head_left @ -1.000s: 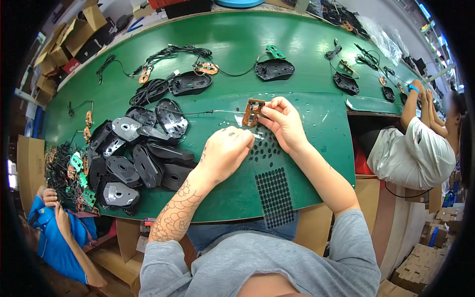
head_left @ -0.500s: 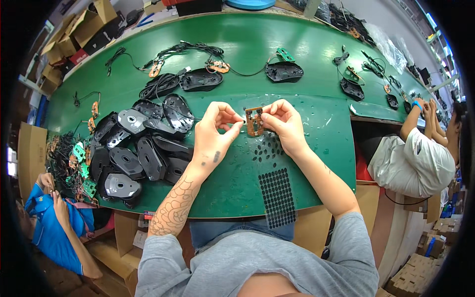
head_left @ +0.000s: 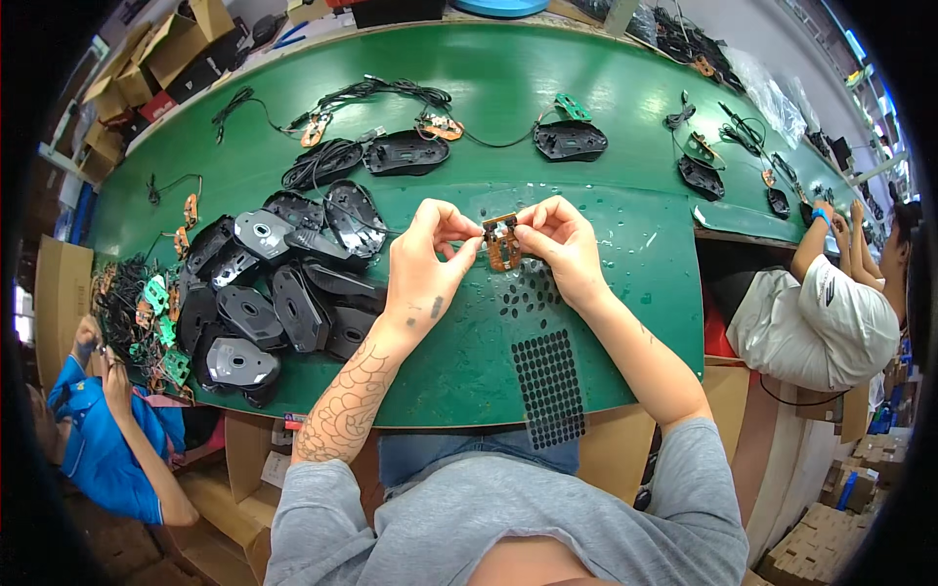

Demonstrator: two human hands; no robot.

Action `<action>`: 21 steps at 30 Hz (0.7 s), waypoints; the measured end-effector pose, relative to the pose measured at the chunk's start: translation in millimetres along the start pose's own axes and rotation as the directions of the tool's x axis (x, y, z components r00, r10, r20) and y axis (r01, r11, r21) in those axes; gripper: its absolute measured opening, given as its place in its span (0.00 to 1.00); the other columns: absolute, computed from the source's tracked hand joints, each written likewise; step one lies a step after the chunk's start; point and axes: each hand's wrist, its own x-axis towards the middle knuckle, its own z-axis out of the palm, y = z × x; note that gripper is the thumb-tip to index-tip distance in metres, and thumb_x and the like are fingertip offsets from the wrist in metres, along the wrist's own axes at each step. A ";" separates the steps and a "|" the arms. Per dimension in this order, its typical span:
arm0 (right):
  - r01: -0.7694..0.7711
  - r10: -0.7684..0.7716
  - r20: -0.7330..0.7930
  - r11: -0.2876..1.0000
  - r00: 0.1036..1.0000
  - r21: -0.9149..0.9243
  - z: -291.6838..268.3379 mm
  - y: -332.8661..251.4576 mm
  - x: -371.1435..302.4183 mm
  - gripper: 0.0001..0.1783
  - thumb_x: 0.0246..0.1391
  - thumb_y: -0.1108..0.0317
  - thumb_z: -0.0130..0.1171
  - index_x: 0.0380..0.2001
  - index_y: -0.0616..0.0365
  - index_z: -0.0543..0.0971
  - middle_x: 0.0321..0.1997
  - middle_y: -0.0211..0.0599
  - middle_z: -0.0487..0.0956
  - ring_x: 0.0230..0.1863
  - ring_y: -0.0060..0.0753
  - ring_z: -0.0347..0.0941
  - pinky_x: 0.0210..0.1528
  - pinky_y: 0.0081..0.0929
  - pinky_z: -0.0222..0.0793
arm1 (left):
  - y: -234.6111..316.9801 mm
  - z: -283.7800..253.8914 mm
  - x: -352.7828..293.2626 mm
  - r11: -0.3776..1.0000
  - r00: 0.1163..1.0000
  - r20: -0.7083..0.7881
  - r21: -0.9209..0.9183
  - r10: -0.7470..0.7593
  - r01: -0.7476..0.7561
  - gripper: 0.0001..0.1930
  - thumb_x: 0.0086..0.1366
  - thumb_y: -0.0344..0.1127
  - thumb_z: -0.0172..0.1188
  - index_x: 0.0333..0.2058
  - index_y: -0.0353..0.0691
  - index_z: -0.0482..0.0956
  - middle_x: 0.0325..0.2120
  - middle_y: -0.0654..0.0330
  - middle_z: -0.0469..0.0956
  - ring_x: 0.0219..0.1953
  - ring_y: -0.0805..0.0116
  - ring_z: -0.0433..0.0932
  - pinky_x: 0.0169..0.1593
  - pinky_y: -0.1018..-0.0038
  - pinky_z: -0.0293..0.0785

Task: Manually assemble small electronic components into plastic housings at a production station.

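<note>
On the glossy green surface [head_left: 459, 386], curved black plastic shells [head_left: 295, 313] heaped left partly hide each other. Dotted clear film [head_left: 547, 376] overhangs the near edge. The right hand [head_left: 565, 252] pinches the flat brown circuit board [head_left: 503, 252], centre; whether the left hand [head_left: 428, 262] beside it pinches anything, I cannot tell.

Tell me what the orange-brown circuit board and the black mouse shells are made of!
Circuit board: probably stiff resin board, thin and flat with dark parts; finish unclear. Black mouse shells: likely hard plastic, partly glossy, judging by moulded curves and bright glints.
</note>
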 end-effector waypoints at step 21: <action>0.077 -0.079 0.093 0.997 0.993 0.024 11.7 0.0 0.9 0.10 0.51 0.79 0.58 0.34 0.56 0.69 0.38 0.36 0.75 0.37 0.31 0.74 0.41 0.25 0.74 | -7.7 -18.6 3.9 0.984 0.989 0.046 -0.113 0.141 -0.135 0.11 0.53 0.18 0.60 0.34 0.37 0.71 0.33 0.59 0.79 0.36 0.71 0.79 0.40 0.79 0.75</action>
